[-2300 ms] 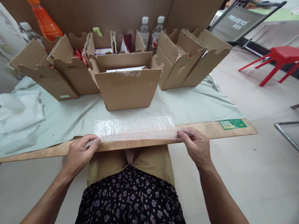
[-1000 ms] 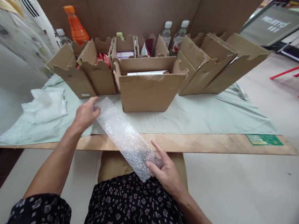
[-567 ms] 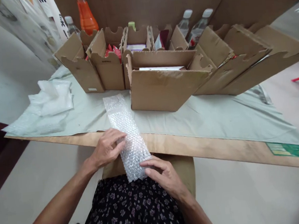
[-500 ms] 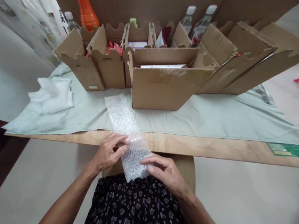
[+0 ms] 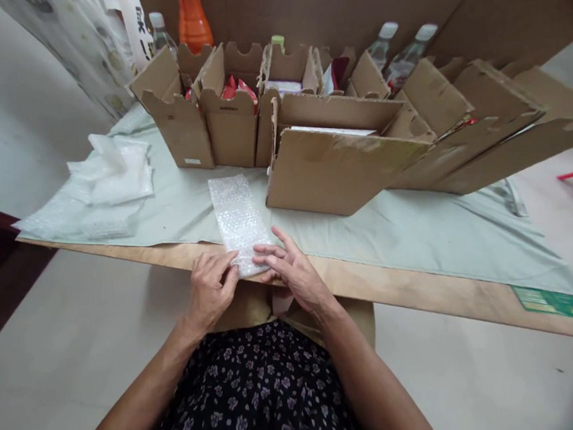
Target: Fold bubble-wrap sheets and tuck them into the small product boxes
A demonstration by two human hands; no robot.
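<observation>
A strip of bubble wrap (image 5: pixel 240 215) lies on the pale green cloth, its near end at the table's front edge. That end looks folded over. My left hand (image 5: pixel 212 282) pinches its near left corner between thumb and fingers. On the right side of the same end is my right hand (image 5: pixel 291 268), palm turned inward, fingers spread and fingertips touching the wrap. Whether anything lies inside the fold cannot be seen.
Upright cardboard boxes (image 5: pixel 182 134) line the back, with a nearer cardboard box (image 5: pixel 343 170) ahead of my right hand. More bubble wrap (image 5: pixel 117 173) is piled at left. Bottles, one orange (image 5: pixel 193 22), stand behind. A green card (image 5: pixel 549 302) lies at right.
Both hands have moved forward to the table edge. The wrap's near end, which hung down over my lap, is now doubled up at the edge, and the strip looks shorter. My right fingers have spread.
</observation>
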